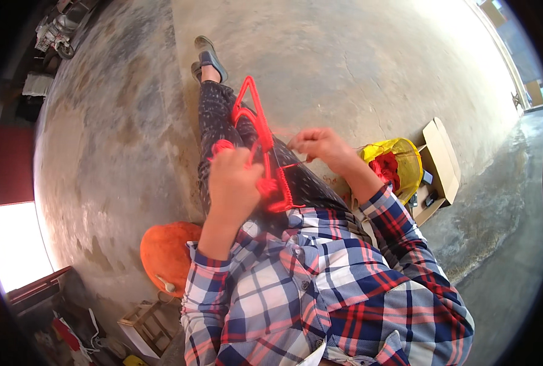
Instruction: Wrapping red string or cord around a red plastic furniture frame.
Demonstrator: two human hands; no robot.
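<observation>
A long, narrow red frame (261, 131), wrapped in red yarn, stands over my lap with an angular loop at its far end. My left hand (232, 183) is closed against its near left side, gripping it, with a red bunch of yarn (222, 146) showing beyond the knuckles. Tight coils cover the frame's near right edge. From there a red strand (293, 165) runs to my right hand (326, 149), whose fingers are pinched on it and smeared by motion. The exact grip of my left fingers is hidden behind the hand.
At my right sits a yellow mesh basket (410, 161) holding red yarn (386, 168). An open cardboard box (445, 165) with small dark items is beside it. An orange round cushion-like thing (169, 253) lies at my left, near a wooden stool (143, 320). My legs stretch across concrete floor.
</observation>
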